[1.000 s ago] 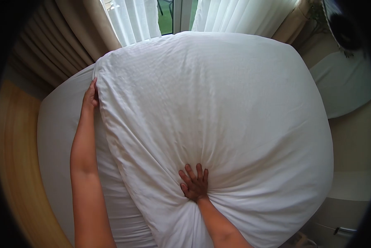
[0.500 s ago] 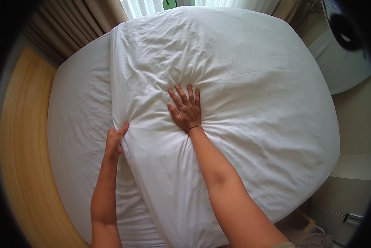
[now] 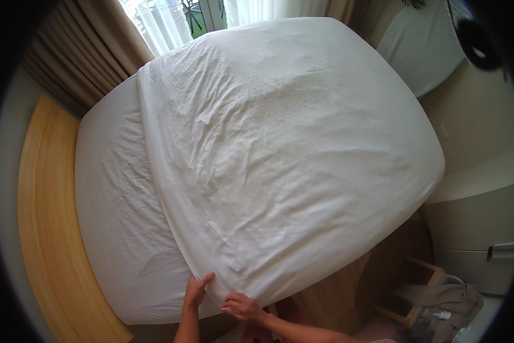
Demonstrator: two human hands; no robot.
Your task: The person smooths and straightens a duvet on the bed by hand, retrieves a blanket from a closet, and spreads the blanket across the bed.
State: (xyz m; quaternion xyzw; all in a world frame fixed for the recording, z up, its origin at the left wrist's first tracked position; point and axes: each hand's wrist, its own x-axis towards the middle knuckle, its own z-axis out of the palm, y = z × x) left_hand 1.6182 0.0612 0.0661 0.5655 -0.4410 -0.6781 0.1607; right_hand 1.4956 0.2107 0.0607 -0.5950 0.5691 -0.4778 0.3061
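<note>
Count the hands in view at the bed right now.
2. The left hand is at the near end of the white cover's folded edge, and the right hand is just to its right, by the cover's near corner. No other hand shows.

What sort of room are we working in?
Most likely a bedroom: a bed partly under a white cover, a wooden headboard at its end, and a brown curtain beyond.

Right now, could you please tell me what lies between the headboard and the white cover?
In the head view, wrinkled white sheet lies between the headboard and the white cover.
</note>
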